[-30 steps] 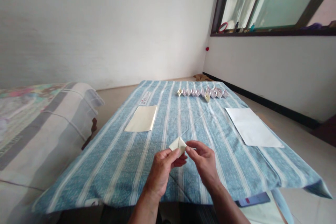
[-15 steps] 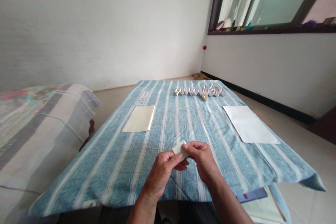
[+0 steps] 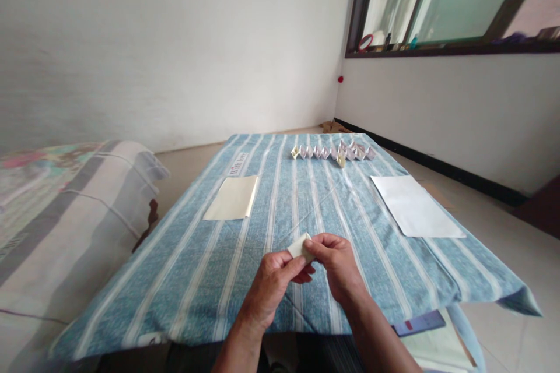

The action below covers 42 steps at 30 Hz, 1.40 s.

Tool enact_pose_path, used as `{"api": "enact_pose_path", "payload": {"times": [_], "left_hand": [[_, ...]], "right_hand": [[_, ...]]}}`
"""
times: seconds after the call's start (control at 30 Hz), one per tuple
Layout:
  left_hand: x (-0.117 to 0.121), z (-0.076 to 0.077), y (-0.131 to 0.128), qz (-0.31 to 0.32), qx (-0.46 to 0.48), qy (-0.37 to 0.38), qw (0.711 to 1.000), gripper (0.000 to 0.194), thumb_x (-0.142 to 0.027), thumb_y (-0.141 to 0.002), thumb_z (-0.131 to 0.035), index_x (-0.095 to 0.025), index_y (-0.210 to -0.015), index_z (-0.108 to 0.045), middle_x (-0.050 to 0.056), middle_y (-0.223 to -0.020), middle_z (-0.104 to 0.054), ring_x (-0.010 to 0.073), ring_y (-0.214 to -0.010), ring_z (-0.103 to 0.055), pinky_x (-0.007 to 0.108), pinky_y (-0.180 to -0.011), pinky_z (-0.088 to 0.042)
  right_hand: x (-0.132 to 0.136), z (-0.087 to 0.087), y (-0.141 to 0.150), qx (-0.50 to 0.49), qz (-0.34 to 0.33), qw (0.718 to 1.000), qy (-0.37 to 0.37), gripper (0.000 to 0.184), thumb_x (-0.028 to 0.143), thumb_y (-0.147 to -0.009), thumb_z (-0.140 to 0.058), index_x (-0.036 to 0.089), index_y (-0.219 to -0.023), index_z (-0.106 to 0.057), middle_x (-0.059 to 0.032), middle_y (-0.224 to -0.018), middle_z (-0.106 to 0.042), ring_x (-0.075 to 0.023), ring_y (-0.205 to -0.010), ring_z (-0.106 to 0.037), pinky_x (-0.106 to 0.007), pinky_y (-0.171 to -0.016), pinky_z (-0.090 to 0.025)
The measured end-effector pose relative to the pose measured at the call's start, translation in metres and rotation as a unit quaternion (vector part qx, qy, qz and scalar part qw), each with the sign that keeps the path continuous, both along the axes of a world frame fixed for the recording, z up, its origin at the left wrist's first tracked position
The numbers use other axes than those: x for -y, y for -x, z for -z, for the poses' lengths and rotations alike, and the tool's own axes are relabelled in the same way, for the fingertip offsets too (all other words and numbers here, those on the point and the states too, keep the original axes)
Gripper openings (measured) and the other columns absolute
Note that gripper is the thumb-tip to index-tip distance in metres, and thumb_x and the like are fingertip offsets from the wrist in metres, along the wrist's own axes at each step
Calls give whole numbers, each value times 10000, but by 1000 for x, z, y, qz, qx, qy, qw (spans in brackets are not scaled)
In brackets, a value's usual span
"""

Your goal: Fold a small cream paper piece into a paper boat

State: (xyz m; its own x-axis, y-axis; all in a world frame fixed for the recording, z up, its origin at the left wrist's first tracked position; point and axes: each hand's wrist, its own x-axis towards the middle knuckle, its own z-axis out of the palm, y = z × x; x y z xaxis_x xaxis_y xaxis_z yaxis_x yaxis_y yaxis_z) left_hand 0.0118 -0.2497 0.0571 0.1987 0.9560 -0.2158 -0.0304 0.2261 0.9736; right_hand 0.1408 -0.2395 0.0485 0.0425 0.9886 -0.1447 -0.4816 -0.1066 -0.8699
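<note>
A small folded piece of cream paper (image 3: 298, 246) is pinched between my two hands above the near part of the table. My left hand (image 3: 279, 273) grips its lower left side, thumb on top and fingers beneath. At its upper right corner, the thumb and fingers of my right hand (image 3: 336, 256) are closed on it. Part of the paper's right side is covered by my fingers. Farther off, a row of folded paper pieces (image 3: 321, 152), mostly pale purple with yellowish ones, stands on the striped cloth.
A blue-and-white striped cloth (image 3: 271, 198) covers the table. Cream sheets (image 3: 231, 198) lie at left, white paper (image 3: 415, 207) at right. Below the near right edge are a dark flat object (image 3: 420, 323) and papers on a stool. A covered bed (image 3: 87, 227) stands to the left.
Almost nothing differs. Both hands keep the same hold on the folded paper, and the view has shifted very slightly.
</note>
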Motion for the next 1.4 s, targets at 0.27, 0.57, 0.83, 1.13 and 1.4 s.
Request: {"api": "enact_pose_path", "payload": {"times": [0.27,0.57,0.83,1.13,1.4], "left_hand": [[1,-3,-1,2,1,-10,1000,305,-403,-742,-714,-102,-745,-763,100,-684,-736,208,-674,-670,294,-663,-514],[-1,1,2,12,39,-2,999,370,-462,-749,-715,-101,-816,-765,105,-727,-746,190,-647,-664,287,-669,-507],[-3,3,3,-22,36,10,999,401,-507,-752,-706,-109,-727,-747,90,-674,-721,181,-623,-651,286,-662,-511],[-5,7,5,-33,22,-2,999,392,-485,-750,-717,-111,-855,-774,97,-753,-733,198,-691,-654,296,-685,-507],[-5,8,5,-53,36,-9,998,364,-458,-754,-724,-124,-891,-773,85,-749,-735,198,-726,-662,284,-689,-511]], "right_hand": [[0,-1,0,-11,-6,1000,-6,277,316,-570,-802,180,-469,-582,37,-430,-511,-91,-412,-420,-240,-430,-305],[-3,3,-1,-36,-22,999,3,292,331,-587,-811,164,-505,-585,24,-463,-559,-93,-414,-455,-242,-440,-340],[-6,9,-3,-48,-35,998,7,308,369,-624,-812,149,-567,-603,-5,-517,-611,-115,-448,-510,-260,-492,-382],[-5,10,-2,-16,-3,1000,1,290,363,-610,-821,149,-752,-687,-9,-622,-658,-131,-533,-560,-274,-565,-433],[-1,6,-3,52,59,995,-62,159,327,-683,-760,184,-726,-705,9,-636,-640,-130,-597,-546,-271,-608,-443]]}}
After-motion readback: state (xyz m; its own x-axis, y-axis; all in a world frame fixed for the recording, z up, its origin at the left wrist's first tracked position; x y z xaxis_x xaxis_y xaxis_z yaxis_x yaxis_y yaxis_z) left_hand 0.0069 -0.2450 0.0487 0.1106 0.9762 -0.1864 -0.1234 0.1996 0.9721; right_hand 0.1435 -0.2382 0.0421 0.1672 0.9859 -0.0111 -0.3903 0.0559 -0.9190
